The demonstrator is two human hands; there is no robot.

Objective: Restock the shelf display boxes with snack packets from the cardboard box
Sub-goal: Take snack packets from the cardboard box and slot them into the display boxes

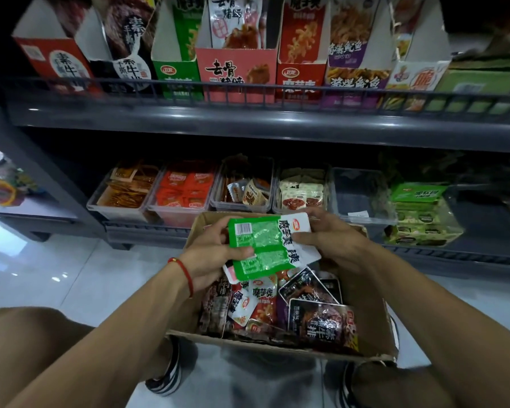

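The left hand (215, 251), with a red string bracelet (183, 273) at its wrist, curls its fingers round the left edge of a small stack of green-and-white plastic snack packets (270, 245), thumb lying across the lower front. The right hand (333, 242) pinches the same stack from the right, its forefinger pressed over the white printed part and the other fingers tucked behind. How many packets are in the stack is hard to tell; at least two overlap, with the edge of a red-and-white one peeping out beneath.

The stack is held above the far end of an open brown cardboard box (374, 328) that sits on the pale tiled floor (56, 269) between the person's knees. Inside it lie loose mixed packets (277, 307): dark ones with white lettering to the right, red-and-white ones in the middle.

Beyond the box, the low grey shelf (424, 254) carries a row of clear plastic bins (118, 210) holding orange, red and cream packets; one bin to the right (362, 195) looks nearly bare. Further right stands a wrapped bundle of green packets (421, 216).

On the upper grey shelf (248, 119), behind a low rail, stand upright cardboard display boxes (236, 75) in red, black, green, pink and purple, with packets standing in them.
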